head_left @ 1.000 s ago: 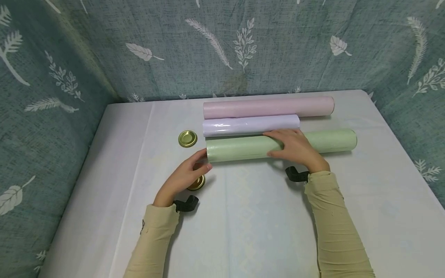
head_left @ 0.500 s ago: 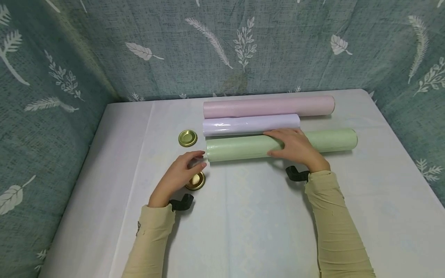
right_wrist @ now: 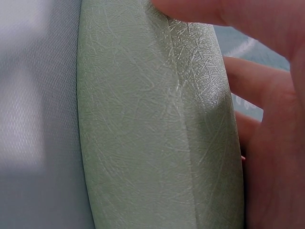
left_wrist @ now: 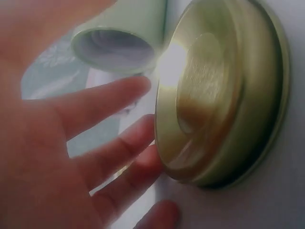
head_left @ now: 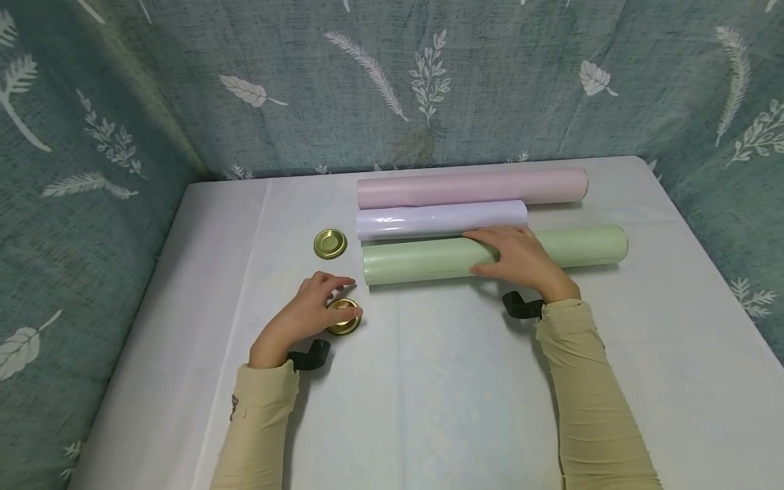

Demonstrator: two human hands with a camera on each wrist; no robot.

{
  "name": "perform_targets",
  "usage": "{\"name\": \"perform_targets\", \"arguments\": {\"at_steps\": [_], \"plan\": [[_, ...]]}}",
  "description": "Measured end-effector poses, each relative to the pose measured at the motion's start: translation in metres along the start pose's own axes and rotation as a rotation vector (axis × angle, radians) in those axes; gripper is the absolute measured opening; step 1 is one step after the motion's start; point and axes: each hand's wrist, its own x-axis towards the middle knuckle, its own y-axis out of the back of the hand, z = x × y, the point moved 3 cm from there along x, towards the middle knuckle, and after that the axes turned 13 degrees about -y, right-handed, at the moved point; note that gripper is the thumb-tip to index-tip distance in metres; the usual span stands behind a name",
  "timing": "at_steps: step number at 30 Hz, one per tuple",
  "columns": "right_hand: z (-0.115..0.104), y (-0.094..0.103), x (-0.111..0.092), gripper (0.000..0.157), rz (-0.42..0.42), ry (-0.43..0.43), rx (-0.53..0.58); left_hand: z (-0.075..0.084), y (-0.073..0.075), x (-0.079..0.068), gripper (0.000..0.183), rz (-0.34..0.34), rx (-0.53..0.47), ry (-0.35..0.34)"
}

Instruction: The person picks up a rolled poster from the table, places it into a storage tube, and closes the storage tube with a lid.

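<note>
My right hand (head_left: 520, 257) grips a light green wallpaper roll (head_left: 422, 261) near its middle, thumb on the near side and fingers over the far side. Its textured surface (right_wrist: 138, 114) fills much of the right wrist view. To the left, my left hand (head_left: 306, 312) hovers with spread fingers over a gold jar lid (head_left: 344, 327), partly covering it. In the left wrist view that lid (left_wrist: 205, 81) lies hollow side up, with the fingertips (left_wrist: 143, 129) right at its rim. The hollow end of the roll (left_wrist: 114, 47) shows behind.
Beyond the green roll lie a shorter, shiny lavender roll (head_left: 429, 222) and a long pink roll (head_left: 471, 189), roughly parallel. A second gold lid (head_left: 330, 243) sits left of the rolls. Leaf-patterned cloth (head_left: 490, 88) walls the white table (head_left: 465, 408) at the back and sides.
My left hand has moved away from the green roll's left end, toward me and leftward, over the nearer lid. The right hand keeps its grip on the roll.
</note>
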Motion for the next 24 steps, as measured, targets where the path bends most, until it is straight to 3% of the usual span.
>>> {"name": "perform_targets", "arguments": {"at_steps": [8,19,24], "plan": [[0.0007,-0.001,0.0009,0.065,0.003,-0.002,-0.013,-0.001,-0.0026,0.0011,0.052,0.002,0.026,-0.002],[0.0022,0.0001,0.0025,0.064,0.017,0.007,-0.016,0.002,-0.0055,0.0011,0.068,-0.052,0.125,-0.011],[0.0012,-0.0008,0.0015,0.064,0.014,0.011,-0.004,0.0008,-0.0047,0.0,0.059,-0.03,0.147,-0.005]]}}
